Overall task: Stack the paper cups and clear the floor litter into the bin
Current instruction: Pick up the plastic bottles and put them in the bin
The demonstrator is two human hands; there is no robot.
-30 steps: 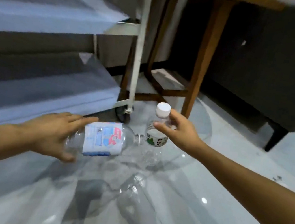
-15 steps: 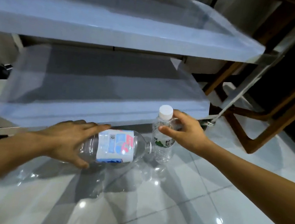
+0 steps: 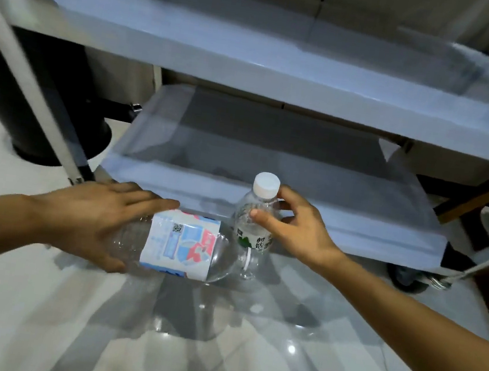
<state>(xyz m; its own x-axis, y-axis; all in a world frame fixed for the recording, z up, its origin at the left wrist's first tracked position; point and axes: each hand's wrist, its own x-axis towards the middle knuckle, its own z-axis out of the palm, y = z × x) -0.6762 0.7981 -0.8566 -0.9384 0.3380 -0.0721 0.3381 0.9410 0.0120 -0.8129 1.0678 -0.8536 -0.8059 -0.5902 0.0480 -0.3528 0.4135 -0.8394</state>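
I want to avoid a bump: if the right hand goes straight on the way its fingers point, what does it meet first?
Likely the front edge of the cart's lower shelf, just behind the small bottle that the right hand holds; depth is unclear.

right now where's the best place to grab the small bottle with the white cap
Grip the small bottle at its shoulder just under the white cap, coming from the right side as the right hand does. It stands upright, and the large bottle lying on its side blocks the left.
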